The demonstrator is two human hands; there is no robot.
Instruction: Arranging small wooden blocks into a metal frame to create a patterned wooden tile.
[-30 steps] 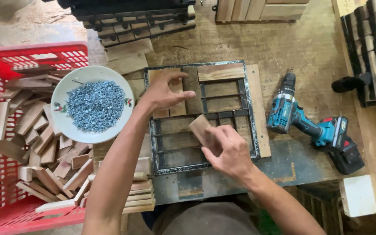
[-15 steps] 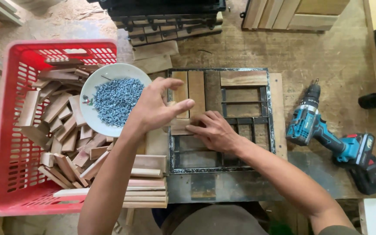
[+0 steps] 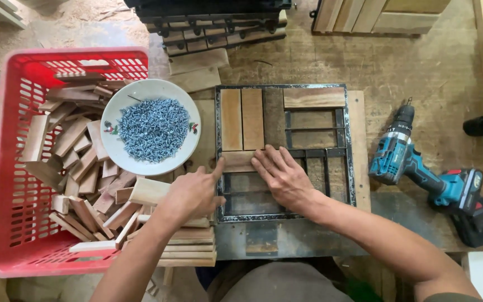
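A short wood slat [image 3: 237,161] is pressed flat into the metal frame [image 3: 351,146] on the table [image 3: 420,72], just near of two upright slats [image 3: 242,118]; right hand [image 3: 285,180] lies on it with fingers [image 3: 272,162] spread, nothing gripped; left hand [image 3: 192,194] is loosely curled, index tip at the slat's left end; the slat is best kept square and snug against the frame edge; screw bowl [image 3: 113,131] sits left, drill [image 3: 420,173] right.

White bowl of grey screws [image 3: 151,127] above the left hand, red crate of wood offcuts [image 3: 6,168] to its left, teal cordless drill [image 3: 420,170] right of the right hand, stacked slats [image 3: 188,246] below the left hand.
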